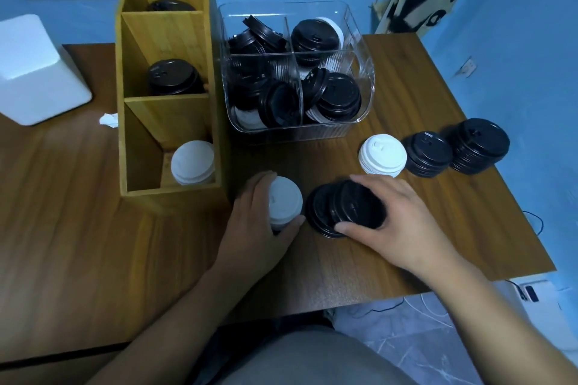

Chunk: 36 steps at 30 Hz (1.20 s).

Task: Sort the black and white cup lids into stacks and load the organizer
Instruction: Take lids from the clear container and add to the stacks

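- Both hands work at the near edge of the wooden table; left hand is wrapped round a short stack of white lids, thumb and fingers closed on its sides, probably to keep the stack square before lifting.
- Right hand is clamped over a leaning stack of black lids; the stack is tipped toward the left hand and fanned out, so the grip reads as gathering it back into line; judgement only.
- Colours are kept apart: one hand per colour, stacks just beside each other but not mixed.
- Bamboo organizer, three compartments in a row: far one holds a black lid stack, barely visible; middle one holds black lids; near one holds white lids, well below the rim, so room remains.
- Clear divided bin behind the hands: loose lids, mostly black, a few white, lying tilted and unsorted.
- Sorted stacks wait on the table to the right: one white stack, then two black stacks, upright, in a row, close together.
- White block at far left; not in use.
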Tool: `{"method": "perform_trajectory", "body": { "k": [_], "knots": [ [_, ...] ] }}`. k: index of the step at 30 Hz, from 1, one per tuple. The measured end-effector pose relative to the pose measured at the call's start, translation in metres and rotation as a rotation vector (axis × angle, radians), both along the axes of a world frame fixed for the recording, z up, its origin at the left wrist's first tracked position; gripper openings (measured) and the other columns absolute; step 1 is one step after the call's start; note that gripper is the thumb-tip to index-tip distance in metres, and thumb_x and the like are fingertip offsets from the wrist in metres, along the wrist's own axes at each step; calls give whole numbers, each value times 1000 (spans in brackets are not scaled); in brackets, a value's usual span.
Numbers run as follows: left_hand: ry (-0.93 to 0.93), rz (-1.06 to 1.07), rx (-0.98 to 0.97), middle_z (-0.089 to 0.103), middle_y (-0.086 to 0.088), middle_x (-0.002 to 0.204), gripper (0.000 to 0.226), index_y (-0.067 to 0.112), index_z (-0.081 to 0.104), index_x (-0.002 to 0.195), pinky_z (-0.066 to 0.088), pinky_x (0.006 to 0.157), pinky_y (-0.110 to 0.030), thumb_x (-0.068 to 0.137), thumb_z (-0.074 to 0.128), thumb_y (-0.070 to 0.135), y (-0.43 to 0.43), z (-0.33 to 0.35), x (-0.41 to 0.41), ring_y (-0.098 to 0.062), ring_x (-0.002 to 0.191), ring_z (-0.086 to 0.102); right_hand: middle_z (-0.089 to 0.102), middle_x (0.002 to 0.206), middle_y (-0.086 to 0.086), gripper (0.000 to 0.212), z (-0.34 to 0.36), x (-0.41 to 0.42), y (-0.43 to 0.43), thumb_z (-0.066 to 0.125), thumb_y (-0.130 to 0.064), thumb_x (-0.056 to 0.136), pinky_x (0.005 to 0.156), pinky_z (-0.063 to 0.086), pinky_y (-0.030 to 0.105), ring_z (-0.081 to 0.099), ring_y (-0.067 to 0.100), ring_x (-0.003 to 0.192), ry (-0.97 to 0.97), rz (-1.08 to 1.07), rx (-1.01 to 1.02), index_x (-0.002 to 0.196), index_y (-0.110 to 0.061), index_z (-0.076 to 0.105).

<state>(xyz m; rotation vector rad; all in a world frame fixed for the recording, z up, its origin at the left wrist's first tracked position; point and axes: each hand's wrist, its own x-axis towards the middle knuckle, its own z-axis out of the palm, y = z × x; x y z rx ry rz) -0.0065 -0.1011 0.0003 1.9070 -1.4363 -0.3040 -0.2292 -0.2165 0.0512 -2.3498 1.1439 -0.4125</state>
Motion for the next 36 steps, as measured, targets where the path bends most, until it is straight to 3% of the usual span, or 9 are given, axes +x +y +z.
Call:
{"method": "perform_trajectory", "body": {
  "k": [3,7,12,18,23,26,29,32,36],
  "knots": [
    [10,-6,-1,43,-2,147,81,13,41,147,32,109,-24,82,76,46,0,0,0,-9,135,37,56,131,-13,85,-5,23,6,72,-73,68,103,29,18,45,10,124,61,-12,-64,141,-31,54],
    [16,-12,6,43,-1,148,81,15,39,148,30,109,-24,82,73,49,0,-1,1,-10,136,38,52,127,-10,86,-15,34,7,63,-79,71,103,39,26,42,14,122,131,5,-89,143,-34,51],
    [16,-10,-9,42,0,148,81,15,39,148,28,109,-18,83,72,50,-1,-2,1,-2,135,33,45,122,-8,83,-25,37,10,59,-81,74,92,49,37,42,16,116,156,16,-126,142,-34,50],
    [3,-8,-6,42,2,148,82,16,38,149,27,110,-17,83,73,49,-1,-2,0,-1,136,31,47,131,-2,85,-36,41,14,53,-79,80,96,38,39,43,21,121,227,65,-222,143,-22,46],
    [16,-6,-6,40,4,150,81,18,37,149,31,109,-22,83,72,51,0,-2,-1,2,134,30,39,145,-10,89,-21,37,6,39,-87,82,106,33,37,36,15,132,205,141,-130,149,-28,34],
    [1,-9,3,39,3,151,82,20,35,150,31,109,-23,84,69,55,0,-1,0,1,135,30,44,144,-5,81,0,42,-16,49,-73,88,104,35,33,39,14,129,11,51,-97,153,-27,31],
    [7,-8,16,38,5,152,83,23,33,151,30,110,-22,84,68,56,0,-1,0,2,135,28,51,137,1,69,22,58,-51,62,-54,93,96,40,30,44,18,122,-76,-34,-248,150,-22,38],
    [9,-2,18,37,7,152,83,24,32,151,29,108,-19,84,69,56,1,0,0,3,133,29,51,140,3,67,40,81,-89,69,-46,90,102,45,40,42,25,128,11,-4,-405,147,-20,43],
    [-4,-7,11,37,5,152,82,23,32,151,30,107,-18,85,65,59,1,0,-1,4,133,28,50,146,4,76,58,112,-127,70,-56,84,112,37,49,39,29,139,258,141,-496,147,-22,45]
  ]
}}
